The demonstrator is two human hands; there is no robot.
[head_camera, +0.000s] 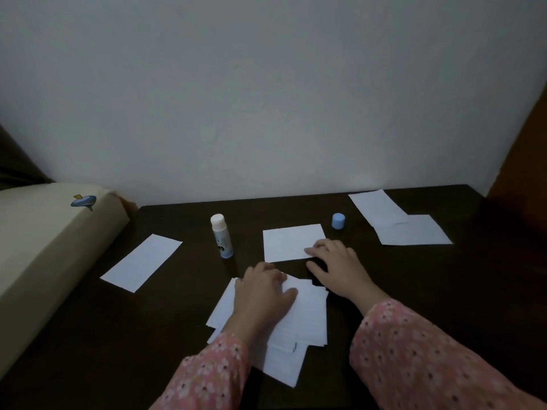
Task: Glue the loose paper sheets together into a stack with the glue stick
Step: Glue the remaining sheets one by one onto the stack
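White paper stack [307, 309] at the near centre of the dark wooden desk [444, 276], pressed flat under the left hand [263, 294].

Left hand lies with fingers spread, gripping nothing; right hand [337, 261] rests its fingertips on the near edge of a single white paper sheet [288, 241] just beyond the stack. Uncapped white glue stick [222, 235] stands left of that sheet, with its blue cap [338, 221] to the right. More loose sheets [405, 223] lie far right, and one [142, 262] far left. Best to slide the sheet back, square the corners, then press outward.
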